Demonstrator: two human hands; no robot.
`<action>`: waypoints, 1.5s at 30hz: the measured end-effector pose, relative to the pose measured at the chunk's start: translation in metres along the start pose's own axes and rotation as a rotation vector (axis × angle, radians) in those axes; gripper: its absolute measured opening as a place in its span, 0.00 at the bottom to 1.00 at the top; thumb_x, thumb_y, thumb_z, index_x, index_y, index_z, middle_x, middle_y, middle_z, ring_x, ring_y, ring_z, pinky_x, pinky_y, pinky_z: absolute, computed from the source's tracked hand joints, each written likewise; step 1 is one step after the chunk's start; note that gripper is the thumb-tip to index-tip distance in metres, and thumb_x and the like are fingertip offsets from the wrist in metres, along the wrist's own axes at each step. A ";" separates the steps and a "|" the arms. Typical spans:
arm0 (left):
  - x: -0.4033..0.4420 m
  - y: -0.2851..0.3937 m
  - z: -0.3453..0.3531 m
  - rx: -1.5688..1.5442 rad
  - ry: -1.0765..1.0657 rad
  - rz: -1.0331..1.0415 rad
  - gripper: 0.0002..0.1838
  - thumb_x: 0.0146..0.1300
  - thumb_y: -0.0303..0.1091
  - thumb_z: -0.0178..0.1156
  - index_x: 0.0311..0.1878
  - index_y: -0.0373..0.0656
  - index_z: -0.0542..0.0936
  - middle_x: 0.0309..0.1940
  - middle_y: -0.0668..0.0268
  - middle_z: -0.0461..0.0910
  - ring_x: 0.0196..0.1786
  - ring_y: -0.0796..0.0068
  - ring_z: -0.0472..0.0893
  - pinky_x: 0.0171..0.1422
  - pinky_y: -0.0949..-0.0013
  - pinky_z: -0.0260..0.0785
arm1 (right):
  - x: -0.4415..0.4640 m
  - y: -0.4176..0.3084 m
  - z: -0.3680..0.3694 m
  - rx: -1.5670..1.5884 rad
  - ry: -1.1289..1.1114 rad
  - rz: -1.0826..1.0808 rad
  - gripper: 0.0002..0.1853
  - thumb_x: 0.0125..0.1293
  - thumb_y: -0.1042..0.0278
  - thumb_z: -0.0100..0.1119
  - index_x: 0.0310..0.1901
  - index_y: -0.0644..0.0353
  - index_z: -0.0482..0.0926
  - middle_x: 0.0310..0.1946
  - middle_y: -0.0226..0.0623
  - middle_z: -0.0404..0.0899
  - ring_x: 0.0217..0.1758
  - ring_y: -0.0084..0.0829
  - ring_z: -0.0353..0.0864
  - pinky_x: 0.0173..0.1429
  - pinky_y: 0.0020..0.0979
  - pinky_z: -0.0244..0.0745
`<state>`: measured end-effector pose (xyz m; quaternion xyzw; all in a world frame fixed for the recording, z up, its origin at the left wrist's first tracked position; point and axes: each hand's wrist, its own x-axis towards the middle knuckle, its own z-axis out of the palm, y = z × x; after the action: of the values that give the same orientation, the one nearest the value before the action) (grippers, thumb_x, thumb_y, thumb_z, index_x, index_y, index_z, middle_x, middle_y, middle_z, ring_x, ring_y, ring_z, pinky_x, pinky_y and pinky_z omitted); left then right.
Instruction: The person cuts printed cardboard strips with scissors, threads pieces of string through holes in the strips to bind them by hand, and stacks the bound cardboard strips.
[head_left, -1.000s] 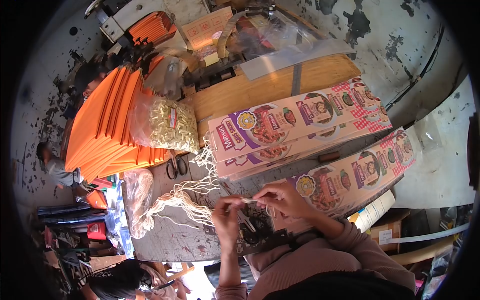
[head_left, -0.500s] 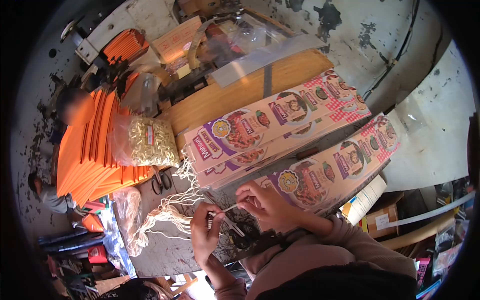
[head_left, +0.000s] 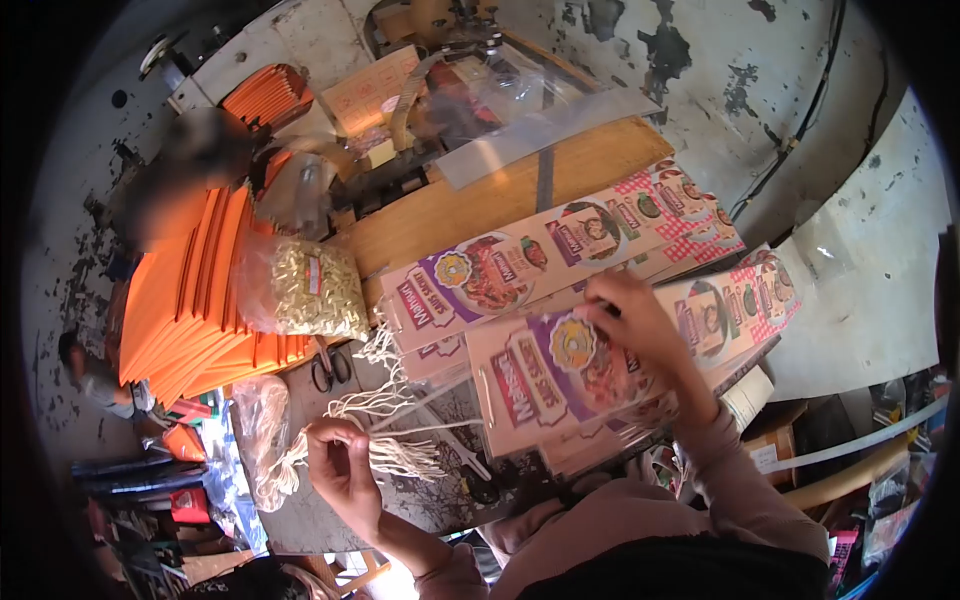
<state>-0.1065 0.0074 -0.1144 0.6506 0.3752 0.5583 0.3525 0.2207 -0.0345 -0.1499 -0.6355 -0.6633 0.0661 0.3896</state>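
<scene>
Cream cord (head_left: 430, 428) runs in two strands from my left hand (head_left: 342, 462) to the near left end of a long printed cardboard sheet (head_left: 520, 385). My left thumb and fingers are pinched on the cord. Over the upper edge of that sheet lies my right hand (head_left: 640, 325), its fingers curled and gripping there. The sheet rests tilted on more sheets of the same print. Between my hands, a bundle of cut cords (head_left: 400, 458) is spread on the table, beside scissors (head_left: 478, 478) with black handles.
Another stack of printed sheets (head_left: 430, 300) lies behind. To the left are a bag of gold-coloured small pieces (head_left: 318, 290), a tall pile of orange folders (head_left: 190, 330) and black-handled scissors (head_left: 330, 368). A wooden board (head_left: 600, 155) spans the back.
My right hand has left the cord and moved up right onto the printed sheet, which has shifted left. My left hand has moved left, drawing the cord out between them.
</scene>
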 end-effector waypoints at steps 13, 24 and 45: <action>0.016 -0.072 -0.041 1.023 0.009 -0.079 0.16 0.58 0.25 0.55 0.51 0.38 0.68 0.44 0.52 0.70 0.48 0.56 0.75 0.43 0.59 0.72 | 0.114 0.014 0.075 -0.026 -0.108 -0.412 0.10 0.58 0.59 0.59 0.34 0.55 0.74 0.39 0.34 0.72 0.48 0.36 0.69 0.50 0.39 0.60; -0.025 -0.125 -0.017 1.235 -0.286 0.008 0.09 0.51 0.31 0.61 0.37 0.46 0.76 0.40 0.65 0.72 0.45 0.64 0.73 0.48 0.59 0.65 | 0.021 -0.018 0.049 0.432 -0.432 -0.194 0.08 0.57 0.69 0.60 0.35 0.61 0.75 0.40 0.35 0.72 0.44 0.36 0.74 0.47 0.33 0.69; -0.030 -0.101 -0.016 1.240 -0.354 -0.036 0.07 0.52 0.30 0.60 0.36 0.47 0.77 0.39 0.69 0.74 0.46 0.68 0.74 0.50 0.61 0.62 | -0.049 -0.017 0.030 0.466 -0.418 0.086 0.09 0.59 0.66 0.56 0.36 0.62 0.76 0.33 0.37 0.74 0.36 0.35 0.74 0.40 0.32 0.68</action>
<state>-0.1347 0.0288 -0.2155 0.8092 0.5755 0.1161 -0.0231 0.1832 -0.0697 -0.1820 -0.5293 -0.6686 0.3620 0.3766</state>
